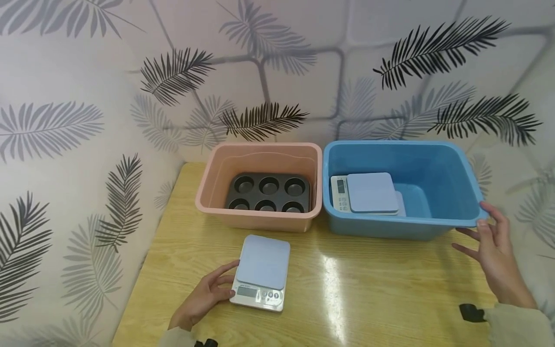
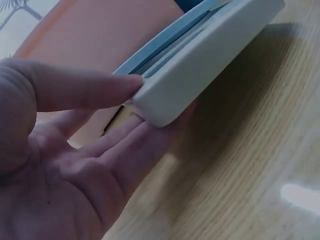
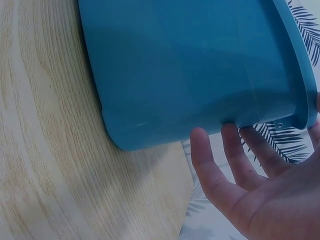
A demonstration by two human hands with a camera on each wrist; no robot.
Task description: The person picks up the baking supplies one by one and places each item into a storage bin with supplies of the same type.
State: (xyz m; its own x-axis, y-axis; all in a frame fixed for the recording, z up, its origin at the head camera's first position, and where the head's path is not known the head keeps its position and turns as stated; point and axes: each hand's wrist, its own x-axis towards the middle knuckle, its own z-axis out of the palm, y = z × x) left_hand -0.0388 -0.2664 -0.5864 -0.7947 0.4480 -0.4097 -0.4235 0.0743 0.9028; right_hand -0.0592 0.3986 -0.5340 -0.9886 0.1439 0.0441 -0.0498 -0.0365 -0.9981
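Note:
My left hand (image 1: 207,295) pinches a white kitchen scale (image 1: 262,272) by its left side, near the display. In the left wrist view the thumb (image 2: 95,91) lies on top of the scale's edge and fingers sit underneath, with that corner raised off the table. At the front right corner of a blue plastic bin (image 1: 381,227), my right hand (image 1: 498,250) holds the rim between thumb and forefinger. Its other fingers (image 3: 202,150) spread beside the bin's outer wall. Inside the bin, another kitchen scale (image 1: 373,193) rests on the left, overlapping a pale item mostly hidden beneath.
A pink plastic bin (image 1: 256,220) stands just left of the blue one, holding a dark muffin tin (image 1: 269,198). Both stand at the back of the wooden table (image 1: 381,289), close to a leaf-patterned cloth (image 1: 277,86). The table's left edge slants toward the front.

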